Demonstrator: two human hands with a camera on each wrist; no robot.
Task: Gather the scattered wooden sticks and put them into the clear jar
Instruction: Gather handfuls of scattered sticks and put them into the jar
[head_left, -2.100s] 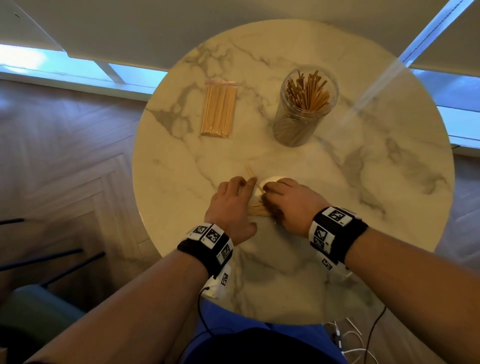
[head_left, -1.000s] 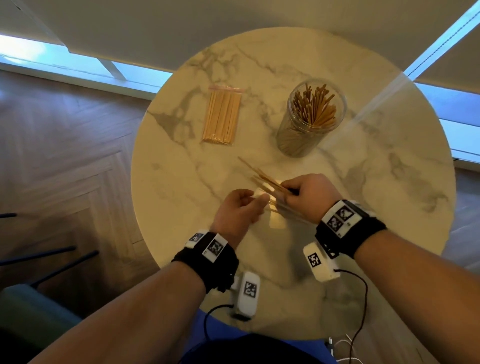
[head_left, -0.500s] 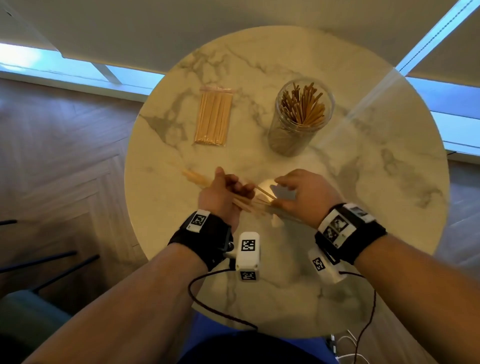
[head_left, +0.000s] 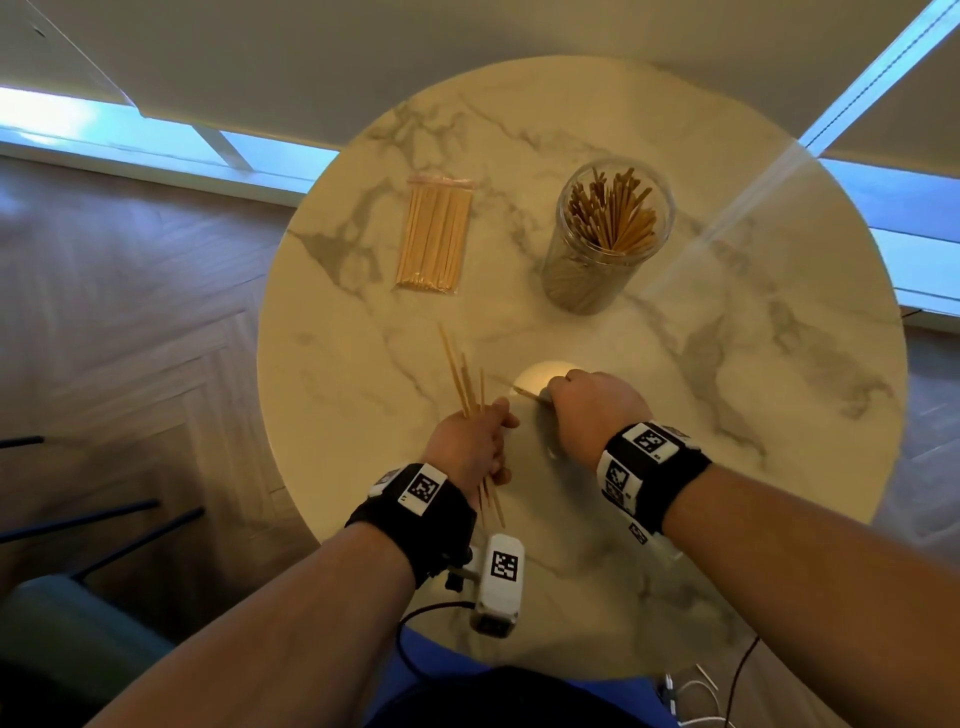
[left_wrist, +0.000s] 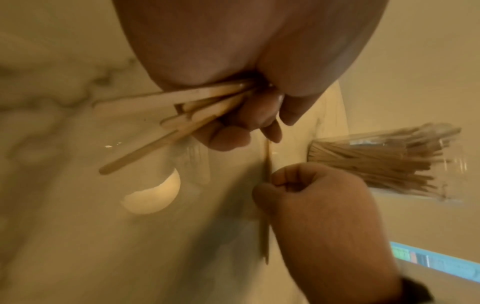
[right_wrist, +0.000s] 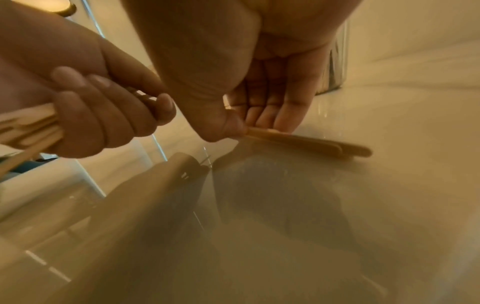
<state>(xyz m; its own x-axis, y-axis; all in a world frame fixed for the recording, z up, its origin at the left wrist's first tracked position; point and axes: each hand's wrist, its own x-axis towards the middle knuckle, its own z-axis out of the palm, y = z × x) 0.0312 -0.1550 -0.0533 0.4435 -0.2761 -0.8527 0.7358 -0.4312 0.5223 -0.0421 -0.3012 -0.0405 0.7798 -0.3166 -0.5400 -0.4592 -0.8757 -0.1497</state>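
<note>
Sticks (head_left: 464, 382), perhaps five, stand bunched in our left hand's (head_left: 470, 449) grip; our right hand (head_left: 592, 410) pinches two more (right_wrist: 306, 142) on the table (head_left: 727, 415). One jar (head_left: 605, 239) stands beyond.

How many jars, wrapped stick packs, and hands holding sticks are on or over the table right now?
Clear jar: 1
Wrapped stick pack: 1
Hands holding sticks: 2 (left hand grips a bundle; right hand pinches loose sticks on the table)
Total: 4
</note>
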